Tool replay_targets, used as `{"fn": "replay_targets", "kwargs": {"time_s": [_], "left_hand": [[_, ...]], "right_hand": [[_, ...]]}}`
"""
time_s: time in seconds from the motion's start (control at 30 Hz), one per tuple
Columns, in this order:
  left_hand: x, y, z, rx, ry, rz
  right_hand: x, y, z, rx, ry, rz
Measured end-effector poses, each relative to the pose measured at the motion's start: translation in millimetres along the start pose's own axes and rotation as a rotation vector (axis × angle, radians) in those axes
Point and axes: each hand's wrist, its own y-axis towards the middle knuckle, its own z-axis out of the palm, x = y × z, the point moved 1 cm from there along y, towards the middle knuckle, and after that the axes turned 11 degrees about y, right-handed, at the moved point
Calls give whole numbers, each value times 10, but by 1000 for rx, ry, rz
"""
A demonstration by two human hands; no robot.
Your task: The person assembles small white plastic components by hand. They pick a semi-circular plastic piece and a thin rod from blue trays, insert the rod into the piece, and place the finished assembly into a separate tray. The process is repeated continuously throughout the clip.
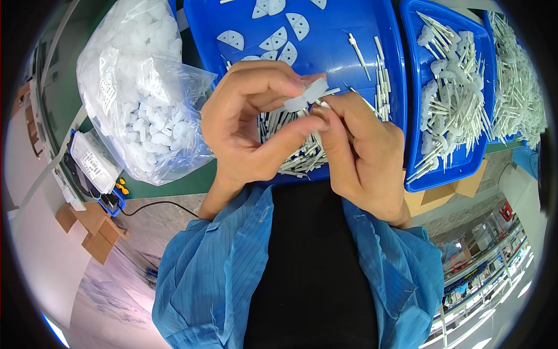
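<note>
My left hand (241, 131) is closed, pinching a small white plastic piece (308, 96) with a notched, blocky outline between thumb and fingers. My right hand (366, 154) meets it from the right, thumb and forefinger pressed together on a thin white rod (324, 104) at the piece's edge. Fingers hide most of the rod, and I cannot tell how far it sits in the piece. Beneath both hands, a heap of white rods with thin metal ends (302, 157) lies in the near part of a large blue tray (343, 26).
White half-round plates with dark holes (274, 39) lie at the tray's far side, with loose rods (381, 87) along its right. A clear bag of white plastic pieces (145, 99) stands left. Another blue tray (414, 116) holds rods with white pieces; a cardboard box (433, 198) is below it.
</note>
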Motion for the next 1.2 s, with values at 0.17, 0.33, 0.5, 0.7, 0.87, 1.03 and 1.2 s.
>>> {"fn": "replay_targets", "kwargs": {"time_s": [0.17,0.33,0.5,0.7,0.87,1.03,1.2], "left_hand": [[-4,-3,-106,23,15,29],[-77,48,-102,8,229,158],[-143,109,-247,145,459,335],[-130,97,-183,64,299,356],[-176,172,-236,183,435,305],[-106,114,-146,220,520,461],[-119,51,-119,187,562,514]], "right_hand": [[-95,52,-70,146,271,44],[-161,-15,40,12,209,-110],[-47,-54,36,67,-251,-325],[-294,55,25,80,5,-517],[-277,81,-129,115,-206,-515],[-163,-8,-96,43,152,-125],[-129,-50,-246,45,29,143]]}}
